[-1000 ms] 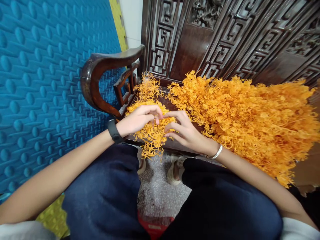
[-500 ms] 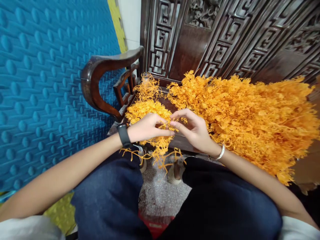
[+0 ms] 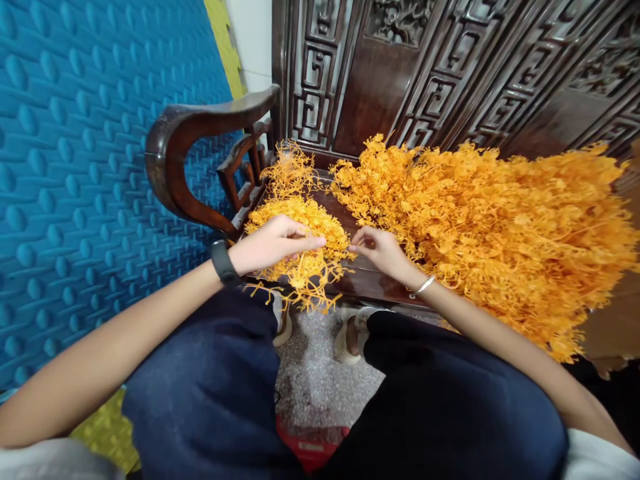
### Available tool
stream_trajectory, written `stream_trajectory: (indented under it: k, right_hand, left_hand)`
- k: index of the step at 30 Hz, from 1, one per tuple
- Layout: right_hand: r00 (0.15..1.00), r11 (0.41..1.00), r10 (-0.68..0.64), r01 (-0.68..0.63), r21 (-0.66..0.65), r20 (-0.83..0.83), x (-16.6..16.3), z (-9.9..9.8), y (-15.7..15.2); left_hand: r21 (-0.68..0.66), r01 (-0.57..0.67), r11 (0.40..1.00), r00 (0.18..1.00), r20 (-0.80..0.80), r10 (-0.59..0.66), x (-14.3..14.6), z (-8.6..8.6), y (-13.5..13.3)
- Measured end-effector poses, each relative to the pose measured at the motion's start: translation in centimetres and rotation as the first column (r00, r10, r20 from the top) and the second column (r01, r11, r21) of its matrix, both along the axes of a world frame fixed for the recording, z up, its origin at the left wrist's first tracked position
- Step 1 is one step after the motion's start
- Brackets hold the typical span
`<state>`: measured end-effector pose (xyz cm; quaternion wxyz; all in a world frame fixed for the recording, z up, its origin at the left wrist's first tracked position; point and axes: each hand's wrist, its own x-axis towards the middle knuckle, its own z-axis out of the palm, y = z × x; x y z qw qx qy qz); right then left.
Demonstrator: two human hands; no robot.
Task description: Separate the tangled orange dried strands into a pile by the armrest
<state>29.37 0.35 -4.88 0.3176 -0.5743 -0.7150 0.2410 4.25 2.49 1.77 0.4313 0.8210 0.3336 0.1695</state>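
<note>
Orange strands [image 3: 313, 277], many; hands [image 3: 273, 243] [image 3: 383, 253], two

- We record one view, from the person's head.
- We look forward and steeply down, over the thighs [image 3: 200, 387] and the front edge of the bench seat [image 3: 373, 283], towards the carved backrest [image 3: 373, 93].
- We find the range close, with the seat's far left corner, beside the armrest [image 3: 165, 153], within frame.

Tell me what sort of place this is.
Probably a room in a home: a dark, carved wooden bench with a curved armrest, blue foam-like matting beside it, and a speckled floor.
</note>
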Motion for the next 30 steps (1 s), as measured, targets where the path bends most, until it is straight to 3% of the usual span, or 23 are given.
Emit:
stream_trajectory:
  k: [3,10,15,17,20,22,25,28,30]
  right_hand:
    - [0.982,0.991,0.104,-0.089,-0.1,0.156,-0.5,-1.8,0.1]
    - [0.883,0.982,0.181,-0.184,-0.034,0.434,-0.2,-3.2,0.0]
    - [0.852,0.988,0.118,-0.15,0.022,0.51,-1.2,-3.4,-0.5]
    - [0.92,0.99,0.069,-0.111,0.087,0.386,-2.1,-2.7,-0.8]
    - [1.0,0.99,0.023,-0.024,0.139,0.011,-3.7,-0.5,-1.7]
    - [0.98,0.991,0.072,-0.048,0.128,-0.184,-4.8,1.2,-2.5]
    - [0.925,0.985,0.174,-0.168,0.046,-0.337,-6.1,3.2,-3.3]
    - [0.869,0.957,0.2,-0.272,-0.098,-0.453,-6.7,3.6,-3.4]
    - [0.835,0.953,0.161,-0.27,-0.136,-0.526,-6.8,3.3,-3.2]
  left_hand:
    - [-0.015,0.056,0.998,0.997,-0.044,-0.057,0.1,-0.2,0.1]
    - [-0.069,0.109,0.992,0.994,0.019,-0.108,-0.1,-0.2,0.1]
    - [-0.052,0.098,0.994,0.987,0.132,-0.09,-0.3,-0.1,0.3]
    - [-0.027,0.081,0.996,0.983,0.168,-0.075,-0.3,-0.1,0.3]
    - [-0.012,0.029,1.0,0.974,0.225,-0.026,-0.2,-0.2,0.3]
    - [-0.005,0.006,1.0,0.967,0.255,-0.005,-0.2,-0.2,0.2]
    - [0.013,0.006,1.0,0.965,0.264,-0.009,-0.1,-0.2,0.2]
    - [0.064,0.032,0.997,0.961,0.274,-0.048,0.0,-0.2,0.2]
    - [0.104,0.045,0.994,0.959,0.273,-0.073,0.1,-0.2,0.2]
